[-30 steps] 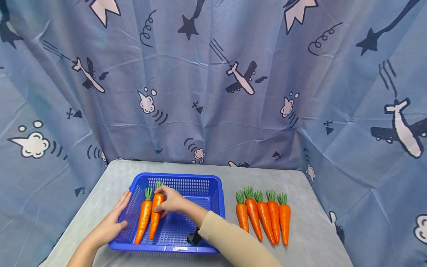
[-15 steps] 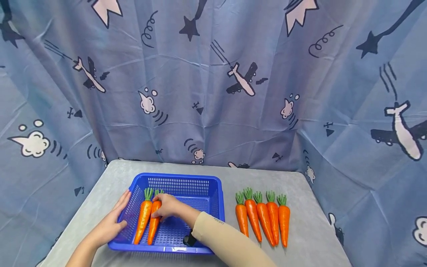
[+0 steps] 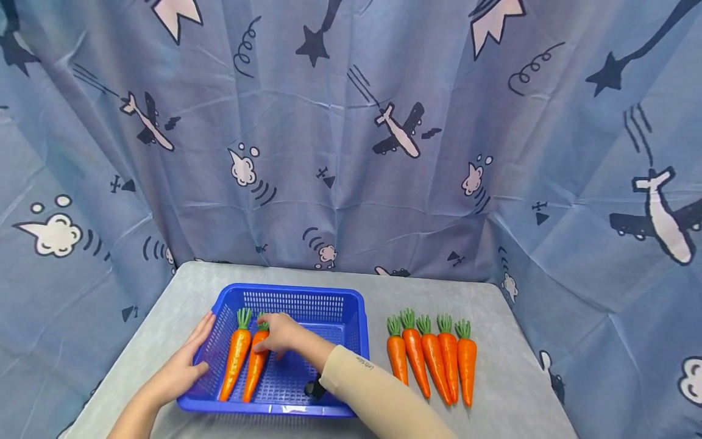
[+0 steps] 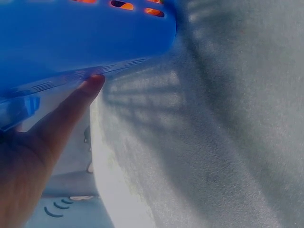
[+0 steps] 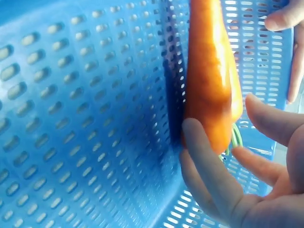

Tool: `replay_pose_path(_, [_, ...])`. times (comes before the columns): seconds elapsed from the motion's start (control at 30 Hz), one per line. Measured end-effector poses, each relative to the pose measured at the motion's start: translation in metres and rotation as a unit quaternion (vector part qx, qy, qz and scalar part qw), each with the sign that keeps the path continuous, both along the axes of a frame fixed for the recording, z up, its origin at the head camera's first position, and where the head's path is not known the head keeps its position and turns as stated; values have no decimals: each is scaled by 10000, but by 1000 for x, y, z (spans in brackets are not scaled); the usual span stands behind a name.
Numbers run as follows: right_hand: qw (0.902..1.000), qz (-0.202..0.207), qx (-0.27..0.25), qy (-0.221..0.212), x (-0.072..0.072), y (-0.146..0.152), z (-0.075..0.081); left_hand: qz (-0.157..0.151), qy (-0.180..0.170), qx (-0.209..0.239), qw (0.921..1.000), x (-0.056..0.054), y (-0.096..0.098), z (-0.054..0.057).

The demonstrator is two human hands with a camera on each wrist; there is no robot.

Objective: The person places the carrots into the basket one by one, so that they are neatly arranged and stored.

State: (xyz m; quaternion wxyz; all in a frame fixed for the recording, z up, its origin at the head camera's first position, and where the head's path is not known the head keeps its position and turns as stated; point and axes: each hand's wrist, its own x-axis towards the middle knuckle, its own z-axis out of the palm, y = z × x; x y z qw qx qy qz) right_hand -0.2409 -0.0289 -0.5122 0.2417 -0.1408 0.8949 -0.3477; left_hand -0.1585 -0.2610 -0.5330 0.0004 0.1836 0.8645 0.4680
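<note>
A blue perforated plastic basket [image 3: 307, 375] holds two orange carrots with green tops. One carrot [image 3: 236, 363] lies nearest the left wall, and beside it is a second carrot [image 3: 255, 372]. My right hand [image 3: 286, 334] is over the second carrot's top end. In the right wrist view its fingers [image 5: 197, 137] touch the carrot's side, while the thumb stands apart from it, so the hand is spread around the carrot without gripping. At the basket's left wall, my left hand [image 3: 183, 367] holds the rim, thumb inside and straight fingers outside against the wall [image 4: 71, 61].
Several carrots [image 3: 433, 360] lie in a row on the grey-white table [image 3: 510, 378], right of the basket. A blue patterned curtain [image 3: 351, 152] hangs behind and around the table. A dark wrist device [image 3: 314, 388] sits under my right forearm, over the basket's front.
The second carrot was lowered toward the front of the basket and now lies beside the first. My right hand's fingers have loosened from it. My left hand stays in place.
</note>
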Motion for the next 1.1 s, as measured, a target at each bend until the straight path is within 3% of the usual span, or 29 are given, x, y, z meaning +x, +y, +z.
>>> replay_pose_path(0.2, [9997,222,118,-13,1,1,0,-7,-42,-2,10000,0,0,2])
replay_pose_path(0.37, [9974,388,437,420,3,2,-3,-20,-138,-26,9999,-1,1,1])
replay_pose_path(0.47, [9973,350,467,446,3,4,-2,7,-189,-29,9998,0,2,0])
replay_pose_path(0.7, [9859,474,1186,1081,-1,14,14,61,-385,-25,9992,-1,1,3])
replay_pose_path(1.1, [9942,6,208,1059,8,47,56,48,-395,-10,9992,1,0,2])
